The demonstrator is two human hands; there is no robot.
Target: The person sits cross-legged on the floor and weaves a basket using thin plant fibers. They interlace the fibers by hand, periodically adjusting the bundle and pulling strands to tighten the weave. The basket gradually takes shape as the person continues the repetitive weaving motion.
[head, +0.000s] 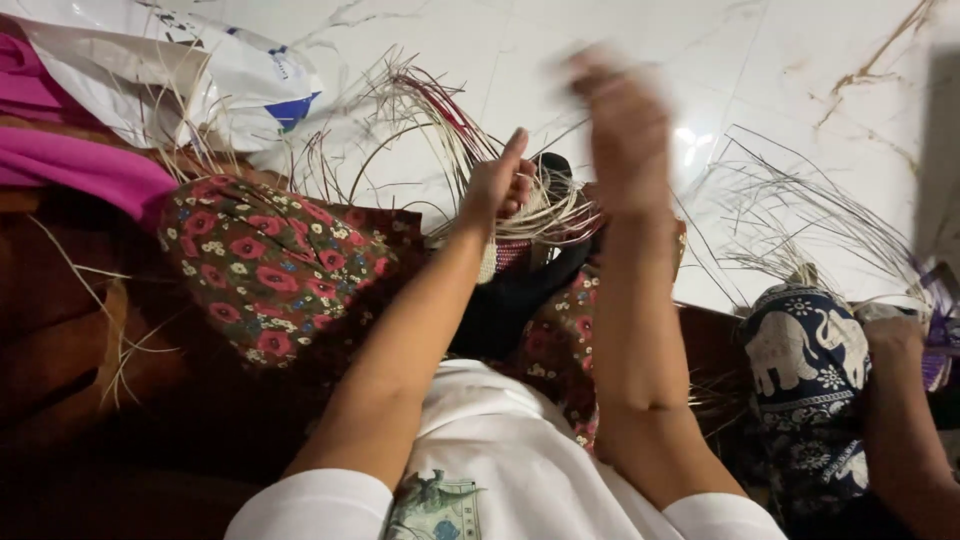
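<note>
Left hand (497,185) has a closed grip on the woven rim of the half-made basket (530,235), which sits on the floral-clad knees over the marble floor (600,60). Right hand (620,130) is raised above it and motion-blurred; can't tell its grip. Risks: loose cane strands (430,100) fan out everywhere, so a hard pull could snag or kink one, or slacken the weave. A neighbour's hand (893,335) works close by on the right.
</note>
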